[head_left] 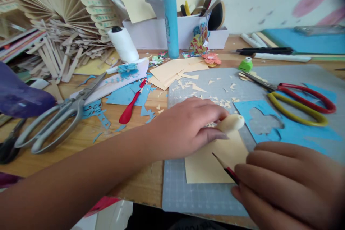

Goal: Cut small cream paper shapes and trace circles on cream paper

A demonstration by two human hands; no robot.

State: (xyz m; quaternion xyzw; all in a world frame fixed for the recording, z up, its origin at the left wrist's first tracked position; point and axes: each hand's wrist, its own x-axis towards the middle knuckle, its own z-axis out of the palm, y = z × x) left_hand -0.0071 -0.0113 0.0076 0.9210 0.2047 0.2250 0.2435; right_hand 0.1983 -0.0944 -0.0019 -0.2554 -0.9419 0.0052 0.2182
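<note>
My left hand (188, 127) reaches across the grey cutting mat (188, 194) and pinches a small cream oval piece (231, 123) against a cream sheet of paper (207, 167). My right hand (288, 183) is closed round a thin red and black pointed tool (225, 167), its tip resting on the cream sheet just below the oval piece. A blue sheet with a cut-out shape (272, 125) lies on the mat to the right of both hands.
Red and yellow handled scissors (296, 99) lie on the mat at the right, large grey scissors (59, 115) on the wooden table at the left. Paper scraps, a red spatula (130, 109), a blue glue bottle (170, 14), a thread spool (124, 45) and wooden sticks crowd the back.
</note>
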